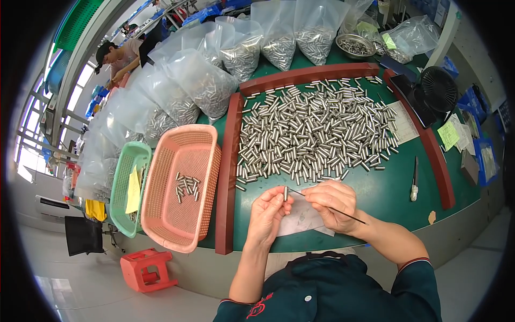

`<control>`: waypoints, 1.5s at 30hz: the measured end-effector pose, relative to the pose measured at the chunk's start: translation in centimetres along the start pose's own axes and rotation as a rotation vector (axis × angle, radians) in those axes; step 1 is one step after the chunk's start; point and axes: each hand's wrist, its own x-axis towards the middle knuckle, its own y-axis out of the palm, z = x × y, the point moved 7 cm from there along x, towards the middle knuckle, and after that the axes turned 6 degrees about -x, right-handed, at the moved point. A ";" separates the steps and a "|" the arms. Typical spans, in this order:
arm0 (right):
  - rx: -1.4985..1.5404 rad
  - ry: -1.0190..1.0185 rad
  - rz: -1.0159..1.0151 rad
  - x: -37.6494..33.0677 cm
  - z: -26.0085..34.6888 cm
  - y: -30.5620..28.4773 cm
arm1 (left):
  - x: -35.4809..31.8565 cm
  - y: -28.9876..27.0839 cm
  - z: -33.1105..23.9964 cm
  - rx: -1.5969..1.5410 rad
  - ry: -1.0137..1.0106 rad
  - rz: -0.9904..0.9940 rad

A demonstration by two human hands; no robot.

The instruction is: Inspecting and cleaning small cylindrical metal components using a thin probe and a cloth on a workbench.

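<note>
Between the fingers of my left hand (pixel 266 210) a small shiny metal cylinder (pixel 286 194) is pinched roughly upright. My right hand (pixel 332 201) grips a thin dark rod (pixel 343 213) like a pen; its tip points left at the cylinder, and I cannot tell whether they touch. Both hands are low over the front of the green table (pixel 249 206), above some white paper (pixel 298 220). Just beyond them spreads a large heap of similar metal cylinders (pixel 316 129). Several more cylinders (pixel 187 187) lie in the pink plastic basket (pixel 153 214) to the left.
Dark red bars (pixel 228 177) frame the heap. A green basket (pixel 123 209) stands beside the pink one. Clear bags of cylinders (pixel 241 51) line the back and left. At right are a black fan (pixel 439 88) and a slim tool (pixel 414 180). A co-worker (pixel 120 59) sits far left.
</note>
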 end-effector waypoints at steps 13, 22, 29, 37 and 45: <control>-0.014 -0.026 0.062 -0.2 0.1 0.7 | -0.1 0.1 0.2 0.020 0.012 -0.002; -0.036 -0.130 0.003 -0.1 1.3 -0.8 | 0.1 0.2 -0.5 -0.005 0.081 -0.077; 0.003 -0.020 -0.012 0.0 0.1 -0.6 | -0.1 0.3 -0.3 -0.033 0.042 -0.048; 0.028 -0.045 -0.038 0.0 0.5 -0.5 | -0.3 0.3 -0.4 -0.009 0.043 -0.049; 0.028 -0.035 -0.036 0.0 0.5 -0.7 | -0.2 -0.2 -0.3 -0.100 0.023 -0.050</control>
